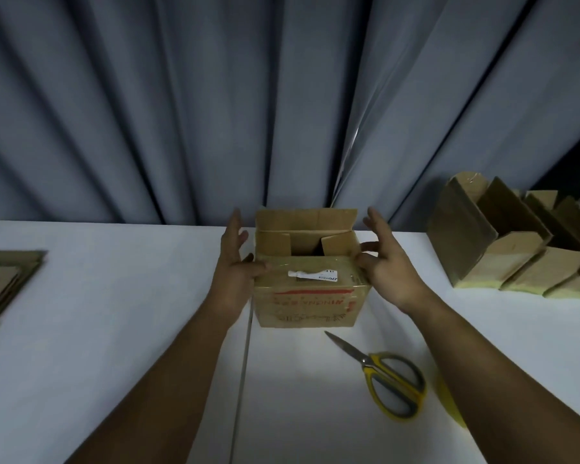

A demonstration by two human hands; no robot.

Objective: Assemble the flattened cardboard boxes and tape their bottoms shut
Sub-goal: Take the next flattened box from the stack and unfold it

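Cardboard box stands open between left hand and right hand.

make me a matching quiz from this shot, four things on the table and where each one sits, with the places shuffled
Things
1. scissors
2. flattened cardboard stack
3. assembled boxes
4. open box

Places
a. between the left hand and the right hand
b. left edge of the table
c. far right of the table
d. near side, just in front of the open box

Pairs: 1-d, 2-b, 3-c, 4-a
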